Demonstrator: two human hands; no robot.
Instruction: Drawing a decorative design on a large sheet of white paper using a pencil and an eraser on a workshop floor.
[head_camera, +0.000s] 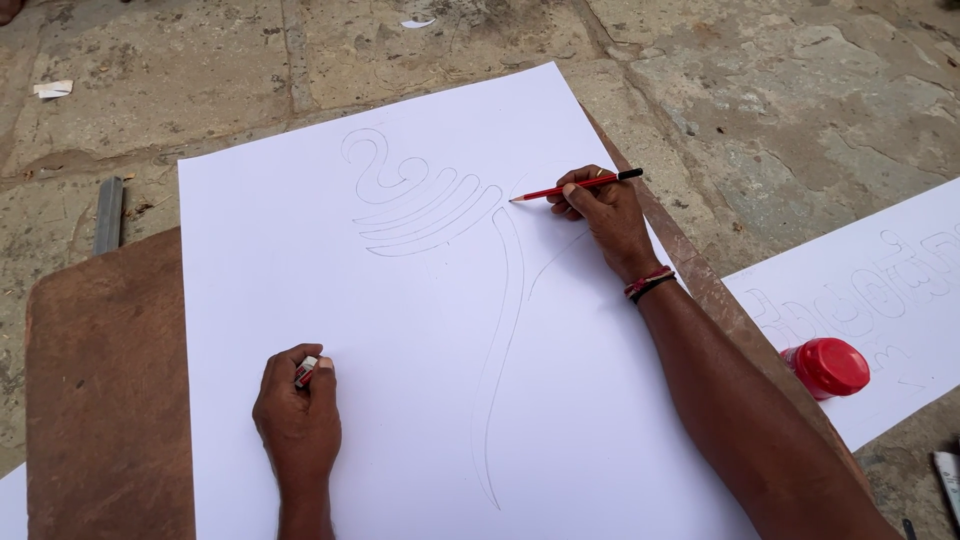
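A large white sheet of paper (300, 250) lies on a brown wooden board (100, 380). Pencil lines on it form a curled shape with several curved bands and a long tapering stroke. My right hand (600, 215) grips a red pencil (575, 187) with a black end, its tip touching the paper just right of the curved bands. A red and black band circles that wrist. My left hand (298, 420) rests low on the sheet, closed around a small red and white eraser (306, 371).
A red-capped bottle (828, 366) stands right of the board on a second white sheet (900, 250) with outlined letters. Rough stone floor surrounds the board. A grey metal bar (107, 213) lies at the left, paper scraps at the top.
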